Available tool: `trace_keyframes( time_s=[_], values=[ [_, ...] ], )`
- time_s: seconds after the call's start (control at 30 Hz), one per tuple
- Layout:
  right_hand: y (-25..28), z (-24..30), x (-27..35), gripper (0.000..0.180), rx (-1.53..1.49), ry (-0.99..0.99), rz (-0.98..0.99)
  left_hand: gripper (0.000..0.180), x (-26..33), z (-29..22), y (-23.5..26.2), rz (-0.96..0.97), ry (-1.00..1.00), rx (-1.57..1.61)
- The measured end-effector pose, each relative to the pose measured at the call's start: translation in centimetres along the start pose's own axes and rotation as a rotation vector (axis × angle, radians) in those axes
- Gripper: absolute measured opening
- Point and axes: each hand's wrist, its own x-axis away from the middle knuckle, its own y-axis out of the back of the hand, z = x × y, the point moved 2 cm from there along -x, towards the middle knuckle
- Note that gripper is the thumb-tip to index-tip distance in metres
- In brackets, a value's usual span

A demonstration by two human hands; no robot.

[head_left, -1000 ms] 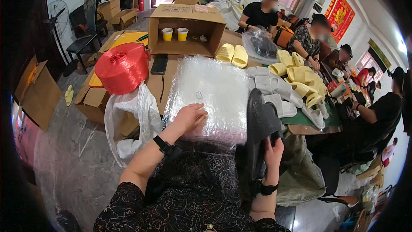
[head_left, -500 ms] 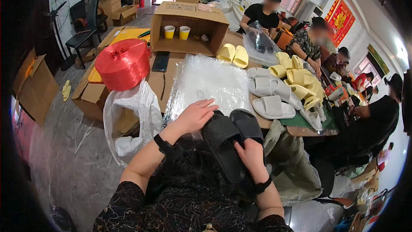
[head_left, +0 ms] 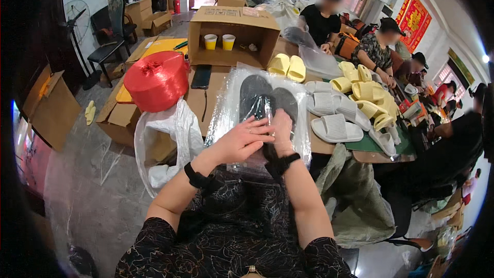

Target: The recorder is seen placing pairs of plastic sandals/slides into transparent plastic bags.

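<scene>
Right at the worktop's (head_left: 329, 146) near edge: pair of dark slippers (head_left: 267, 100) inside a clear plastic bag (head_left: 234, 90), long axis pointing straight away. Both hands at the heel end, left hand (head_left: 242, 141) flat, fingers spread, right hand (head_left: 280, 131) pinching the bag (mouth end, probably).

Both forearms extended forward and converging, left hand (head_left: 241, 140) palm down with fingers spread, right hand (head_left: 280, 133) closed in grip, dark band on each wrist
</scene>
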Motion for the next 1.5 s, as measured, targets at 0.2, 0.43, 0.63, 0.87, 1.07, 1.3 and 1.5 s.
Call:
trace_keyframes(
  time_s=[0.2,0.43,0.63,0.87,1.07,1.3,1.5],
  values=[
    [-1.9,0.6,3.1,0.071,-0.375,0.241,0.017,0.032,1.1,2.9,2.4,-0.065,0.090,-0.059],
    [10.6,0.8,11.1,0.034,-0.553,0.163,0.587,0.026,-1.6,6.6,3.1,-0.307,0.391,0.100],
    [9.0,-7.2,3.9,0.019,-0.427,0.177,-0.174,0.062,-8.2,11.1,0.7,-0.068,0.849,-0.454],
    [1.4,-9.5,5.0,0.022,-0.053,0.358,-0.070,0.053,-11.1,12.7,-3.4,-0.152,1.000,-0.442],
    [1.2,-9.5,5.1,0.022,-0.022,0.362,-0.147,0.022,-10.6,14.5,-5.8,-0.352,0.750,-0.545],
    [0.2,-11.0,5.4,0.031,-0.023,0.293,-0.147,0.024,-7.9,13.6,-0.6,-0.684,0.556,-0.444],
    [0.0,-10.0,5.3,0.026,-0.047,0.316,-0.103,0.025,5.0,9.2,13.3,-0.827,0.544,-0.264]
  ],
)
